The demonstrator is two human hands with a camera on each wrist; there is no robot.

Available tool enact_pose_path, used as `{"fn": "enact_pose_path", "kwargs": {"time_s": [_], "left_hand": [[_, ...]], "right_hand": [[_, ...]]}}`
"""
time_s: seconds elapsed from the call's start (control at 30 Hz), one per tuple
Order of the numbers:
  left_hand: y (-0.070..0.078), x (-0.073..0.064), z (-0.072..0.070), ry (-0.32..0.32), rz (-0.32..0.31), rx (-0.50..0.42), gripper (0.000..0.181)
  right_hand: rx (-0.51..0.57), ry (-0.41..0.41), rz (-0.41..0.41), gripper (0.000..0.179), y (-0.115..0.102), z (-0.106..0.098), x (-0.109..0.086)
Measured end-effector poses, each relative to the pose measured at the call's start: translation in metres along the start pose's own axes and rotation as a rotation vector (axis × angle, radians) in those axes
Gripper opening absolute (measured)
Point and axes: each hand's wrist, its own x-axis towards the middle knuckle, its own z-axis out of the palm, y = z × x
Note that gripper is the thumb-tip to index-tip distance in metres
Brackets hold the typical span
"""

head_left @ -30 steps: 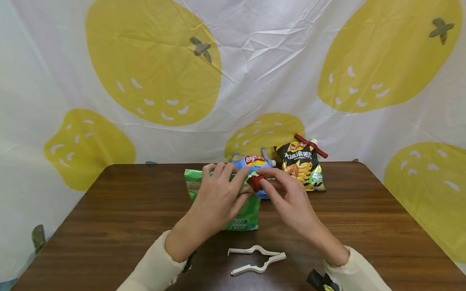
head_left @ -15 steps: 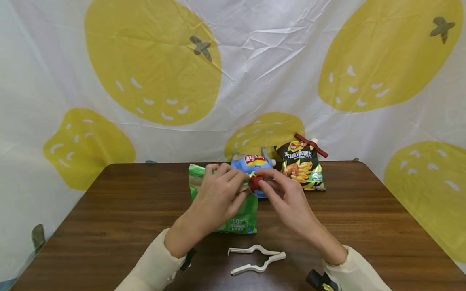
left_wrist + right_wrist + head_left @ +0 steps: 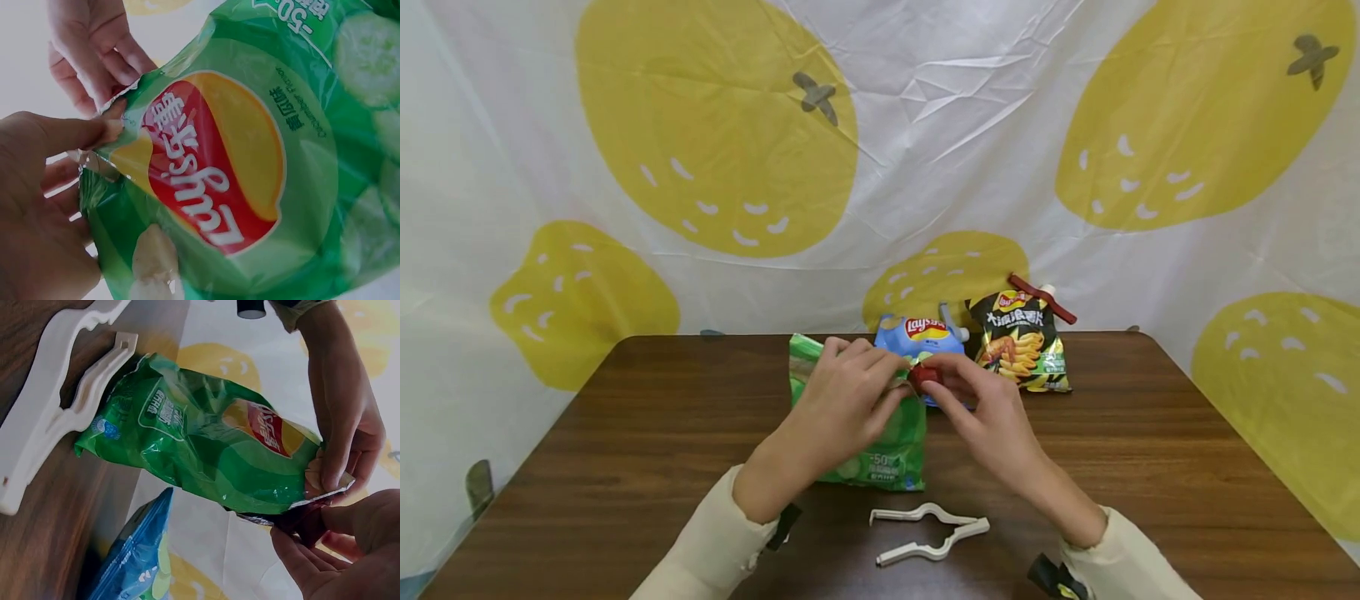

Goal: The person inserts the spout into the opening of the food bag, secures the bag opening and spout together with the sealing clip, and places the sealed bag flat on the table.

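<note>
A green Lay's cucumber chip bag [image 3: 891, 454] stands tilted over the table with its top edge up. My left hand [image 3: 842, 400] pinches that top edge between thumb and fingers; the left wrist view shows the bag's front [image 3: 250, 156] and logo. With thumb and fingertips, my right hand [image 3: 988, 408] holds a small dark red piece [image 3: 925, 379] right at the bag's top corner. In the right wrist view the dark red piece [image 3: 306, 524] lies against the foil edge, partly covered by the fingers; I cannot tell its kind.
An opened white bag clip [image 3: 972, 527] lies on the brown table in front of the bag. Behind my hands are a blue Lay's bag [image 3: 921, 333] and a black Lay's bag [image 3: 1018, 342], topped by a dark red clip [image 3: 1045, 301]. A lemon-print cloth [image 3: 925, 192] hangs behind.
The green bag's lower edge has come slightly nearer and to the left. Both hands stay together at its top edge, with the dark red piece still in my right fingers.
</note>
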Motion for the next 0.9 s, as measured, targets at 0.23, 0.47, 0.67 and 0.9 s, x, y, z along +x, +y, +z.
{"fn": "enact_pose_path", "kwargs": {"time_s": [0.23,0.47,0.67,0.9], "left_hand": [[0.0,0.0,0.002,0.028,0.003,0.027,0.008],[0.0,0.0,0.001,0.033,-0.004,-0.014,0.008],[-0.007,0.001,-0.009,-0.03,0.005,-0.139,0.009],[-0.011,0.0,-0.013,-0.011,-0.004,-0.184,0.007]], "right_hand": [[0.116,-0.056,0.05,0.028,-0.001,0.004,-0.001],[0.079,-0.027,-0.002,0.031,-0.001,0.007,-0.001],[0.048,-0.052,-0.01,0.047,0.002,0.005,-0.001],[0.005,-0.171,-0.04,0.038,0.0,0.002,-0.002]]}}
